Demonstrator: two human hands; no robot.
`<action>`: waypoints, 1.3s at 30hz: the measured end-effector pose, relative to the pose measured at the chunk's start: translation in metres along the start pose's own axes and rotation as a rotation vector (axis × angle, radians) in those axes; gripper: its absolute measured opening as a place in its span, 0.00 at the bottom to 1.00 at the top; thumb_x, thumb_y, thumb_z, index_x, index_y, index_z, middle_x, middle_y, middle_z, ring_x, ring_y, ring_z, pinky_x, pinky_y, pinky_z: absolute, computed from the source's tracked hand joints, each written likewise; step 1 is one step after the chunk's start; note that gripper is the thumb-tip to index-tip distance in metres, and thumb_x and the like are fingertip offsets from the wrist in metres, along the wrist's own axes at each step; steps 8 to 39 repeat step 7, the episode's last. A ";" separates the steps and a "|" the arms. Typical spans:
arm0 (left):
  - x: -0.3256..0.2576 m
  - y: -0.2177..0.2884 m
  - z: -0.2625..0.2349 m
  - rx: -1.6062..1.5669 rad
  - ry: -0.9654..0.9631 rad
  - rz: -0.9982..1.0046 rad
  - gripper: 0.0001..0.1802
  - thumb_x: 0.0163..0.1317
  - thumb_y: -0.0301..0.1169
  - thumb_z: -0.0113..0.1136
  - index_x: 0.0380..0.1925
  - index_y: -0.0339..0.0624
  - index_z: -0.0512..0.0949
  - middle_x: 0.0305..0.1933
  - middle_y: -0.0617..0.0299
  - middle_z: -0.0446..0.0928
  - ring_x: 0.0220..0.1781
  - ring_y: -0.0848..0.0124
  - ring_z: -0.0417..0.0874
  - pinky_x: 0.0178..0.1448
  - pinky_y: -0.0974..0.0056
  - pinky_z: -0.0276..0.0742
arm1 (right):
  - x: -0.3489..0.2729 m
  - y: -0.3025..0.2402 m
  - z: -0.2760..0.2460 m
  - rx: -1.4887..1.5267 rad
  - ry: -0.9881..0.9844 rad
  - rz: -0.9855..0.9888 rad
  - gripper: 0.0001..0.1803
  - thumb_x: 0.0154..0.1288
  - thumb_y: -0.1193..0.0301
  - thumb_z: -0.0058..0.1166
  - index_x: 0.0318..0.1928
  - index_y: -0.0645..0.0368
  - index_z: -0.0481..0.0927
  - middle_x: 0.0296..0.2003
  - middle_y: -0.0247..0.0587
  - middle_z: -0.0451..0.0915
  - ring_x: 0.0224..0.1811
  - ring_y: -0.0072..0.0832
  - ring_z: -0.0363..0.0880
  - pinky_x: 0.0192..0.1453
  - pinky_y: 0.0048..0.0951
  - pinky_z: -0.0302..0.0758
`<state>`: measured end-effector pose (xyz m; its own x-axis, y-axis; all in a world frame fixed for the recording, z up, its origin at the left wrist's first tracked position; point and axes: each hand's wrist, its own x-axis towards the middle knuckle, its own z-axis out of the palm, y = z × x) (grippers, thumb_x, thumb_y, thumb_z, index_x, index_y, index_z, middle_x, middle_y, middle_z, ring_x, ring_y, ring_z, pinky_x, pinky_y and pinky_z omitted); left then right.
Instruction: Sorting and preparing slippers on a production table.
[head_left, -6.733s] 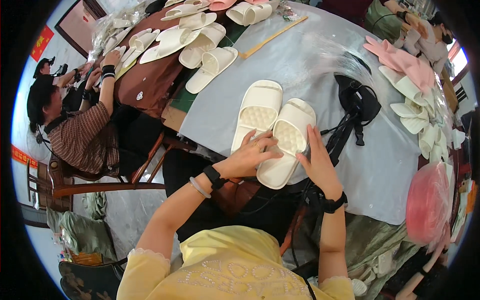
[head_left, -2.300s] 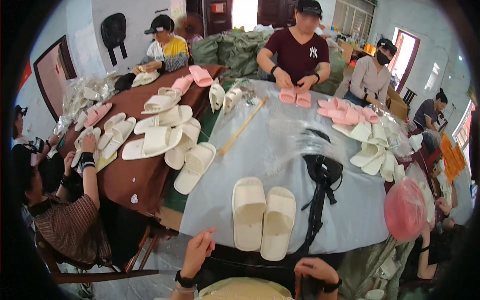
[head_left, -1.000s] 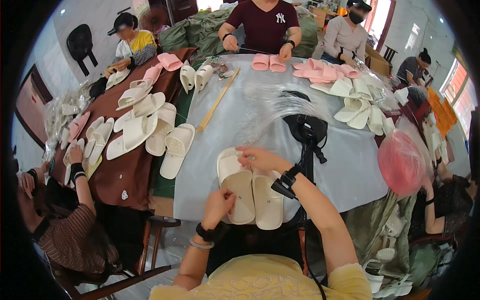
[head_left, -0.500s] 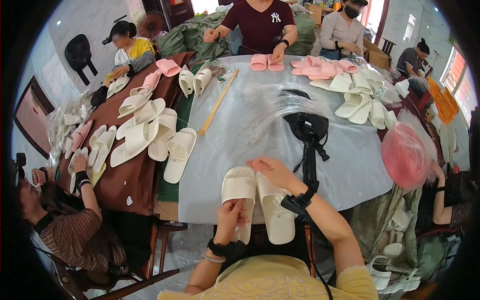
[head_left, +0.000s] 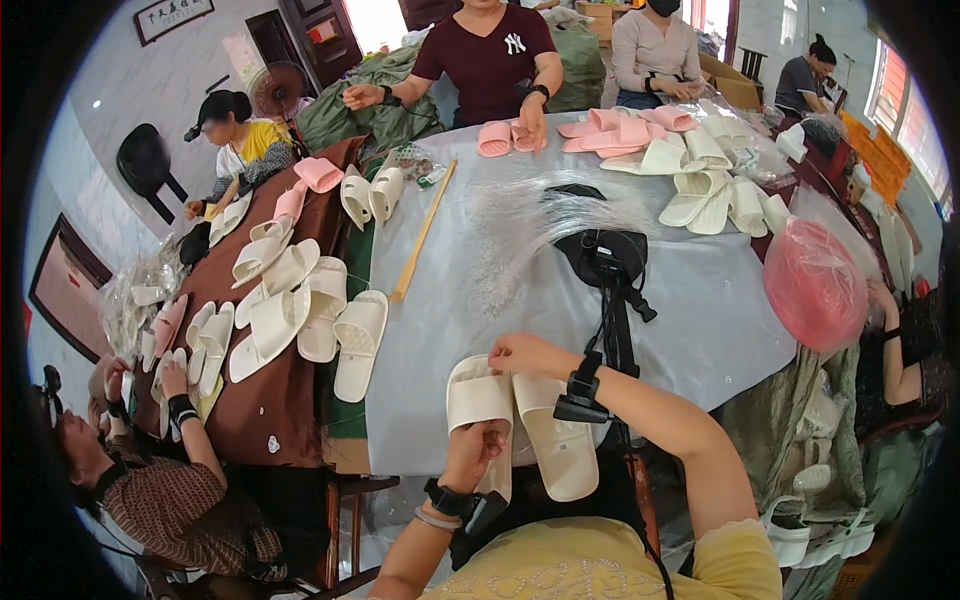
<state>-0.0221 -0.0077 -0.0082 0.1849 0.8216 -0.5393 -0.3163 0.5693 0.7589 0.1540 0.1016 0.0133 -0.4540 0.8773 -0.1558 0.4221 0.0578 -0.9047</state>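
Observation:
Two cream slide slippers lie side by side at the table's near edge, partly overhanging it. My left hand (head_left: 477,452) is at the near opening of the left slipper's strap (head_left: 478,402), its fingers curled partly under the strap. At the strap's far edge my right hand (head_left: 522,356) has its fingertips pinched together. Anything thin between the fingers of either hand is too small to make out. The right slipper (head_left: 562,455) is partly covered by my right forearm. Black bands with small devices are on both my wrists.
Beyond the slippers lie a bundle of clear strands (head_left: 500,222), a black strapped pouch (head_left: 605,255) and a wooden stick (head_left: 425,230). Cream slippers (head_left: 272,328) pile at left. Pink slippers (head_left: 620,130) and a pink-filled bag (head_left: 815,285) sit at right. Several people work around the table.
My right hand's fingers have gone from stretched out to curled and pinched at the far edge of the left slipper's strap. My left hand stays at the strap. The whole view has shifted slightly.

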 end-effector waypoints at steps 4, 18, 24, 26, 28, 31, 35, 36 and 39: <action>0.016 -0.004 -0.007 -0.083 -0.080 -0.024 0.07 0.66 0.31 0.45 0.33 0.40 0.70 0.24 0.64 0.70 0.23 0.75 0.72 0.22 0.72 0.62 | -0.003 -0.004 -0.001 0.078 -0.119 0.114 0.15 0.55 0.62 0.55 0.38 0.58 0.79 0.30 0.36 0.79 0.24 0.22 0.72 0.22 0.24 0.68; 0.024 -0.006 -0.010 -0.079 -0.103 -0.034 0.06 0.64 0.29 0.48 0.37 0.39 0.71 0.26 0.62 0.73 0.22 0.74 0.72 0.21 0.71 0.62 | -0.002 0.002 0.001 0.177 -0.138 0.141 0.14 0.56 0.61 0.54 0.38 0.56 0.80 0.31 0.37 0.80 0.21 0.21 0.70 0.20 0.24 0.67; 0.024 -0.006 -0.010 -0.079 -0.103 -0.034 0.06 0.64 0.29 0.48 0.37 0.39 0.71 0.26 0.62 0.73 0.22 0.74 0.72 0.21 0.71 0.62 | -0.002 0.002 0.001 0.177 -0.138 0.141 0.14 0.56 0.61 0.54 0.38 0.56 0.80 0.31 0.37 0.80 0.21 0.21 0.70 0.20 0.24 0.67; 0.024 -0.006 -0.010 -0.079 -0.103 -0.034 0.06 0.64 0.29 0.48 0.37 0.39 0.71 0.26 0.62 0.73 0.22 0.74 0.72 0.21 0.71 0.62 | -0.002 0.002 0.001 0.177 -0.138 0.141 0.14 0.56 0.61 0.54 0.38 0.56 0.80 0.31 0.37 0.80 0.21 0.21 0.70 0.20 0.24 0.67; 0.024 -0.006 -0.010 -0.079 -0.103 -0.034 0.06 0.64 0.29 0.48 0.37 0.39 0.71 0.26 0.62 0.73 0.22 0.74 0.72 0.21 0.71 0.62 | -0.002 0.002 0.001 0.177 -0.138 0.141 0.14 0.56 0.61 0.54 0.38 0.56 0.80 0.31 0.37 0.80 0.21 0.21 0.70 0.20 0.24 0.67; 0.024 -0.006 -0.010 -0.079 -0.103 -0.034 0.06 0.64 0.29 0.48 0.37 0.39 0.71 0.26 0.62 0.73 0.22 0.74 0.72 0.21 0.71 0.62 | -0.002 0.002 0.001 0.177 -0.138 0.141 0.14 0.56 0.61 0.54 0.38 0.56 0.80 0.31 0.37 0.80 0.21 0.21 0.70 0.20 0.24 0.67; 0.024 -0.006 -0.010 -0.079 -0.103 -0.034 0.06 0.64 0.29 0.48 0.37 0.39 0.71 0.26 0.62 0.73 0.22 0.74 0.72 0.21 0.71 0.62 | -0.002 0.002 0.001 0.177 -0.138 0.141 0.14 0.56 0.61 0.54 0.38 0.56 0.80 0.31 0.37 0.80 0.21 0.21 0.70 0.20 0.24 0.67; 0.024 -0.006 -0.010 -0.079 -0.103 -0.034 0.06 0.64 0.29 0.48 0.37 0.39 0.71 0.26 0.62 0.73 0.22 0.74 0.72 0.21 0.71 0.62 | -0.002 0.002 0.001 0.177 -0.138 0.141 0.14 0.56 0.61 0.54 0.38 0.56 0.80 0.31 0.37 0.80 0.21 0.21 0.70 0.20 0.24 0.67; 0.024 -0.006 -0.010 -0.079 -0.103 -0.034 0.06 0.64 0.29 0.48 0.37 0.39 0.71 0.26 0.62 0.73 0.22 0.74 0.72 0.21 0.71 0.62 | -0.002 0.002 0.001 0.177 -0.138 0.141 0.14 0.56 0.61 0.54 0.38 0.56 0.80 0.31 0.37 0.80 0.21 0.21 0.70 0.20 0.24 0.67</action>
